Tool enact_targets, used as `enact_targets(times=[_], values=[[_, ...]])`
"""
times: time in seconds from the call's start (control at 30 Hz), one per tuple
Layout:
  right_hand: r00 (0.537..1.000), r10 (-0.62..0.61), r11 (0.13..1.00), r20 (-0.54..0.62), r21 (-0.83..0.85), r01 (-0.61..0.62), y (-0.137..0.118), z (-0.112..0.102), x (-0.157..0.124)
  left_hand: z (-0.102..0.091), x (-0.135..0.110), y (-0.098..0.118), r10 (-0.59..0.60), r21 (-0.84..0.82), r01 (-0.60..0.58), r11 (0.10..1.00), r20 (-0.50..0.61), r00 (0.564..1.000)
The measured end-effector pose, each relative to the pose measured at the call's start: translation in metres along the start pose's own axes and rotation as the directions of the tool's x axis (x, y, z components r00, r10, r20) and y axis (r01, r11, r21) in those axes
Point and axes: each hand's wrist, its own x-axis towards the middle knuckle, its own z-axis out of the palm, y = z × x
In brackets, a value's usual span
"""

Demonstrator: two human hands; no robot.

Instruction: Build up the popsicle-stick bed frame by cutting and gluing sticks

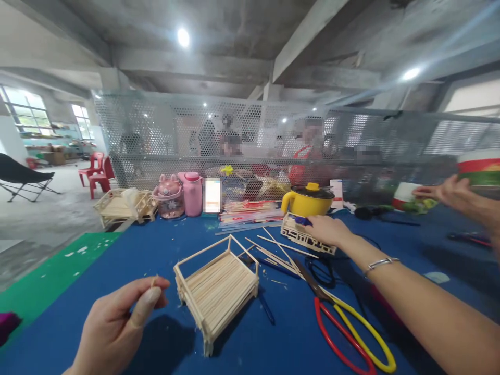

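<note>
My left hand, at the lower left, pinches a tiny piece of wooden stick between thumb and forefinger. To its right on the blue cloth stands a small rectangular frame made of wooden sticks, with a slatted floor, short legs and thin rails. My right hand is stretched forward, its fingers closed around a dark blue object at a small openwork wooden box. The fingers partly cover that object, so its kind is unclear. Scissors with red and yellow handles lie below my right hand.
Loose sticks and a black cord lie mid-table. Behind stand a yellow pot, a pink bottle, a phone and another stick model. A perforated screen borders the back. Another person's hand works at right.
</note>
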Motion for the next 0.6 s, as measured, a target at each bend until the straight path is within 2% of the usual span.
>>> enact_targets(times=[0.07,0.1,0.13,0.17,0.23,0.27,0.3,0.33,0.37,0.43,0.5,0.6], values=[[0.999,-0.009,1.000,-0.042,-0.012,0.008,-0.011,-0.001,-0.001,0.000,-0.011,0.008,0.135,0.011,-0.136,0.991,0.078,0.988],[0.997,-0.017,1.000,-0.081,-0.015,0.016,-0.020,-0.005,-0.004,0.001,-0.015,0.012,0.231,0.010,-0.233,0.972,0.110,0.967],[0.992,-0.027,0.999,-0.124,-0.020,0.025,-0.031,-0.010,-0.011,0.002,-0.017,0.017,0.340,-0.001,-0.344,0.939,0.149,0.929],[0.983,-0.053,0.999,-0.175,-0.003,0.053,-0.045,-0.018,-0.021,0.003,-0.019,0.022,0.458,-0.026,-0.463,0.886,0.214,0.863],[0.954,-0.140,0.984,-0.263,0.069,0.164,-0.077,-0.036,-0.051,0.006,-0.019,0.031,0.589,-0.018,-0.612,0.790,0.299,0.751],[0.906,-0.245,0.920,-0.345,0.212,0.329,-0.094,-0.045,-0.071,0.007,-0.019,0.036,0.619,0.014,-0.660,0.751,0.332,0.712],[0.842,-0.356,0.807,-0.406,0.320,0.496,-0.111,-0.053,-0.094,0.007,-0.019,0.040,0.628,0.066,-0.693,0.718,0.367,0.686],[0.763,-0.479,0.684,-0.434,0.360,0.634,-0.127,-0.060,-0.117,0.008,-0.019,0.043,0.644,0.113,-0.726,0.678,0.383,0.662],[0.670,-0.570,0.556,-0.475,0.377,0.741,-0.141,-0.064,-0.139,0.007,-0.020,0.046,0.655,0.161,-0.750,0.641,0.395,0.644],[0.568,-0.670,0.393,-0.478,0.420,0.818,-0.164,-0.064,-0.174,0.005,-0.022,0.052,0.659,0.232,-0.779,0.582,0.428,0.619],[0.528,-0.690,0.329,-0.494,0.437,0.838,-0.178,-0.057,-0.193,0.002,-0.024,0.057,0.625,0.276,-0.786,0.553,0.487,0.610],[0.556,-0.660,0.341,-0.506,0.457,0.821,-0.188,-0.046,-0.197,-0.003,-0.025,0.062,0.577,0.316,-0.794,0.519,0.556,0.598]])
